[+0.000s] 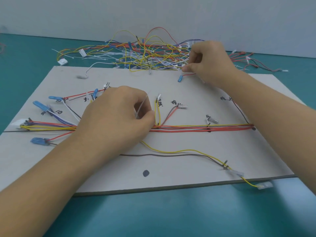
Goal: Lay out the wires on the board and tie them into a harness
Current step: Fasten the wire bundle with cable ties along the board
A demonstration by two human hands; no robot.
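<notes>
A grey board (171, 171) lies on the teal table, marked with handwritten labels. Along its middle runs a bundle of red, yellow, white and brown wires (196, 127), with branches ending in blue and clear terminals. My left hand (116, 115) rests on the bundle near its centre and pinches a thin clear cable tie (142, 105) between thumb and fingers. My right hand (208, 60) is at the board's far edge, its fingers curled, pinching a red wire (188, 74) with a blue terminal (179, 79).
A tangled pile of loose coloured wires and white cable ties (140, 53) lies behind the board. More red wires (248, 60) lie at the far right. A yellow and a brown wire (179, 153) trail over the board's near right edge. A black dot (145, 173) marks the board's front.
</notes>
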